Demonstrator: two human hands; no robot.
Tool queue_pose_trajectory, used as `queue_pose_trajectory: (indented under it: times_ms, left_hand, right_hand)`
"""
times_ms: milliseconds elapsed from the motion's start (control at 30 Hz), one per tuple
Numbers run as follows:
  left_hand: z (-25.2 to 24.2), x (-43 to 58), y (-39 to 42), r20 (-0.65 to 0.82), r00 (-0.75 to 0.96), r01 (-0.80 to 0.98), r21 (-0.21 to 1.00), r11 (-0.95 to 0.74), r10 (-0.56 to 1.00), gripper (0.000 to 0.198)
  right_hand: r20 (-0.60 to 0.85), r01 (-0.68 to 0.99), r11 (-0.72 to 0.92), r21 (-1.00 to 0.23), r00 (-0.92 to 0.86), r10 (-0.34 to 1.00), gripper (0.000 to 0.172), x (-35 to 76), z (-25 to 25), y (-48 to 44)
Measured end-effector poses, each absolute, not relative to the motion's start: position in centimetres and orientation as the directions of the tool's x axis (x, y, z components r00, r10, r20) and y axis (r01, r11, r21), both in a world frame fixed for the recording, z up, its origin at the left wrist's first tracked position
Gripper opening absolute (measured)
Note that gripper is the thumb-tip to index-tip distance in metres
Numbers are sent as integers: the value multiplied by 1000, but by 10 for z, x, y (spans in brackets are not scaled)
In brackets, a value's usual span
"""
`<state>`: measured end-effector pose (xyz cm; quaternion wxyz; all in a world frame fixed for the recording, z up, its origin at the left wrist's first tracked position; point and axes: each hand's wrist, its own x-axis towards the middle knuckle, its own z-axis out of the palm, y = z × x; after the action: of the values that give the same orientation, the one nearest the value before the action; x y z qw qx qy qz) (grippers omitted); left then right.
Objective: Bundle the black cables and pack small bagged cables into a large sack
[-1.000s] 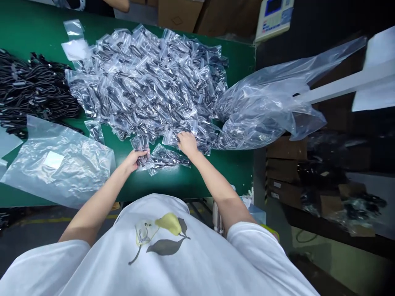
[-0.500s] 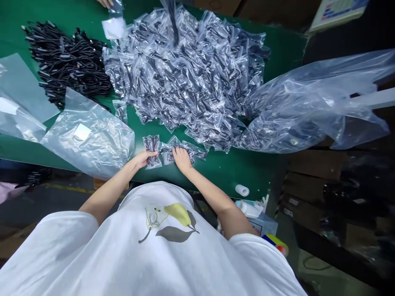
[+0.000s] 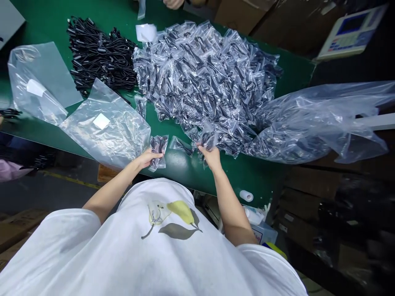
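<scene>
My left hand (image 3: 148, 158) is closed on bagged black cables (image 3: 159, 144), held upright near the front edge of the green table (image 3: 182, 166). To the right, my right hand (image 3: 210, 156) pinches another clear bag with a black cable (image 3: 208, 139), beside the lower edge of the big heap. Between my hands lies a loose bagged cable (image 3: 181, 145), touched by neither. Behind them spreads the large heap of bagged cables (image 3: 203, 74). How many bags my left hand holds I cannot tell.
Unbagged black cables (image 3: 101, 57) lie at the back left. A large clear bag with a white label (image 3: 111, 123) is left of my hands. A big plastic bag (image 3: 308, 123) hangs off the right side. A white roll (image 3: 246, 195) sits near the front edge. Another person's hand (image 3: 174, 3) shows at the far edge.
My right hand has moved right from the bags near my left hand and now holds one bag up. My left hand keeps its hold. The view has shifted.
</scene>
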<state>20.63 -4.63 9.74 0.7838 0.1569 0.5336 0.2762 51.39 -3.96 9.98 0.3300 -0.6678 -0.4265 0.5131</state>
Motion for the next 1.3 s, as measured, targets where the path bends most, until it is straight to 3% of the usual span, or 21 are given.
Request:
queue_pose_trajectory:
  times_ms: [167, 400, 533, 733, 967, 1167, 1300]
  left_hand:
    - [113, 205, -49, -733, 339, -276, 522, 807, 590, 45]
    - [148, 199, -50, -699, 362, -351, 510, 785, 616, 50]
    - [165, 198, -49, -682, 341, -377, 532, 759, 647, 54]
    - [176, 199, -50, -645, 335, -389, 570, 724, 687, 63]
    - [167, 186, -61, -718, 237, -375, 554, 744, 654, 41]
    - [168, 179, -65, -741, 234, -372, 530, 762, 630, 34]
    - [174, 175, -66, -761, 251, -374, 493, 785, 598, 31]
  right_hand:
    - [-491, -224, -463, -857, 90, 866, 34, 474, 136, -36]
    - [-562, -565, -539, -625, -154, 812, 30, 419, 168, -31]
    - [-550, -549, -612, -568, -300, 780, 28, 408, 179, -37]
    - [-561, -480, -651, -588, -338, 756, 29, 394, 180, -49]
    - [-554, -519, -620, -589, -299, 777, 28, 398, 180, -49]
    - [-558, -564, -621, -544, -311, 770, 30, 403, 181, -48]
    - [-535, -535, -616, -578, -322, 781, 31, 403, 176, -51]
